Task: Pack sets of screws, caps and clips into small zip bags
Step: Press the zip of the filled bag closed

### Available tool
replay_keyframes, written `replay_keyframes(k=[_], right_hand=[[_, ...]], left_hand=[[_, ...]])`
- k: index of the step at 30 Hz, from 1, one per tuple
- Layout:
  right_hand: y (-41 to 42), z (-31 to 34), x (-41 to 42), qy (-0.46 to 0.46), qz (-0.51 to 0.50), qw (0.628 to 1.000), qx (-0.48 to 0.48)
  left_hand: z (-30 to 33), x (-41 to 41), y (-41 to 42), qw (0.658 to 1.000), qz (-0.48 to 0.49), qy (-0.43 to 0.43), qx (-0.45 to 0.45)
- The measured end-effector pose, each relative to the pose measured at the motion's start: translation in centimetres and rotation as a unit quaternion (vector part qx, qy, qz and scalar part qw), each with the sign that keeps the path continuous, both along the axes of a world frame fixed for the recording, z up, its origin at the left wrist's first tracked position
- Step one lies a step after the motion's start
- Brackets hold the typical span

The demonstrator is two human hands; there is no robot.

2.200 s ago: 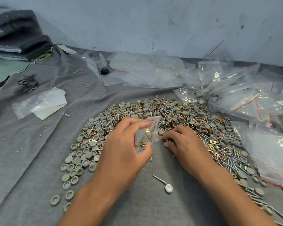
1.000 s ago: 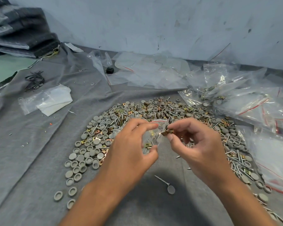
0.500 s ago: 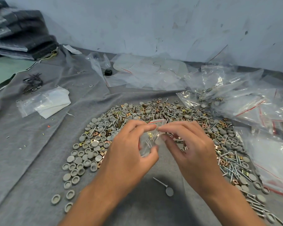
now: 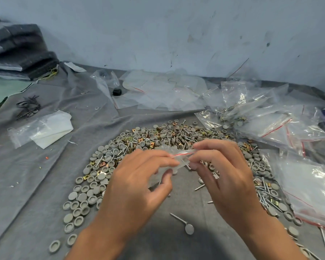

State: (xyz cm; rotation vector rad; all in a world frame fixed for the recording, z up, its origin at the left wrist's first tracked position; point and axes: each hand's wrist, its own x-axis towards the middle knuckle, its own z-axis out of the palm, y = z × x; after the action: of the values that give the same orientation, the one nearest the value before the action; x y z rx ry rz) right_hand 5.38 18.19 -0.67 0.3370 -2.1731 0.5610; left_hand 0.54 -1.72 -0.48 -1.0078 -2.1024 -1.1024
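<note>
- Two hands are meeting over the grey cloth [image 4: 45, 184]: my left hand [image 4: 137, 186] is pinching the small zip bag [image 4: 174, 160].
- My right hand [image 4: 223, 177] is pinching its red-lined mouth, seemingly sealing it.
- Loose screws, caps and clips [image 4: 158, 136] are still waiting behind; filled bags [image 4: 261, 119] are lying toward the right edge.

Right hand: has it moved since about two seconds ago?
Yes. The right hand has lifted off the pile of parts and now pinches the small zip bag alongside the left hand.
</note>
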Motion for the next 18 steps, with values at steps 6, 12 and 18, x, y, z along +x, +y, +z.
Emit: replay_keyframes(k=[6,12,18], right_hand=[[-0.8,0.3,0.2,0.053,0.035,0.995,-0.076],[-1.0,0.1,0.3,-0.042,0.083,0.961,-0.262],[-1.3,0.5,0.6,-0.053,0.127,0.937,-0.322]], left_hand=[[0.7,0.1,-0.2,0.993,0.034,0.002,0.115],[0.9,-0.1,0.0,0.99,0.031,-0.045,0.127],[0.8,0.1,-0.2,0.978,-0.025,-0.099,0.18]])
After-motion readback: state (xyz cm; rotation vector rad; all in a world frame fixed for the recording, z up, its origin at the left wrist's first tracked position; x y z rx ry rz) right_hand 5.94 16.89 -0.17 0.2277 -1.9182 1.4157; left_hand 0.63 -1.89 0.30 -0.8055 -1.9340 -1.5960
